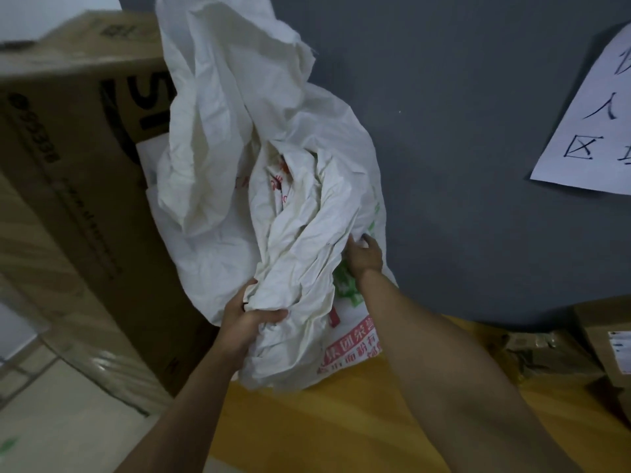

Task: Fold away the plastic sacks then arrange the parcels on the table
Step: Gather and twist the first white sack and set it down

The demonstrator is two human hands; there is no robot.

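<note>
Head view: your plastic sacks (273,199) fill the middle as one crumpled white bundle. Its long axis runs from 6 o'clock, where the lower end sits on the yellow tabletop (307,421), up toward 11 o'clock, where the top is cut off by the frame edge. Your left hand (246,315) grips a bunched fold at the bundle's 7 o'clock side, fingers curled round it. Your right hand (365,256) lies against the sack at 4 o'clock with its fingertips sunk in the creases, so you cannot tell whether it pinches the fabric or only presses it. How many sacks are in the bundle is hard to make out. Red and green print shows near the bottom, partly hidden by your right forearm. A large cardboard box (68,165) stands at 9 o'clock, touching the bundle and blurred. The grey wall (461,165) rises behind, with a paper sign (587,124) at 2 o'clock, cut off. Brown parcels (546,353) lie at 4 o'clock on the tabletop, dim and partly out of frame.
</note>
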